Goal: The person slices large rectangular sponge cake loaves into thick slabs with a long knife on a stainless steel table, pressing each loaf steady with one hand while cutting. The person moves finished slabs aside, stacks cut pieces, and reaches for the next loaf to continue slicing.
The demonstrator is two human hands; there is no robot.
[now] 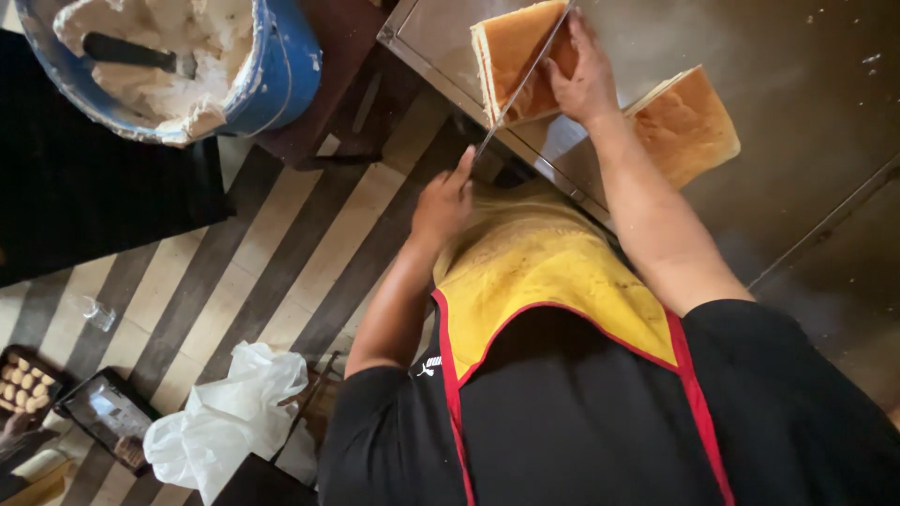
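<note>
My left hand [443, 201] grips the handle of a long thin knife [525, 80]. Its blade runs up across a golden sponge cake slab [506, 47] at the near edge of a metal table [797, 75]. My right hand [581, 80] presses flat on that slab, just right of the blade. A second sponge slab [689, 122] lies on the table to the right of my right forearm. I wear a yellow apron with red trim over a black shirt.
A blue bucket [281, 66] of white cream with a dark-handled tool in it stands on a dark stand at the upper left. On the striped floor below lie a white plastic bag [230, 412], a tray of small pastries [26, 379], another dark tray [103, 412] and a clear cup [98, 314].
</note>
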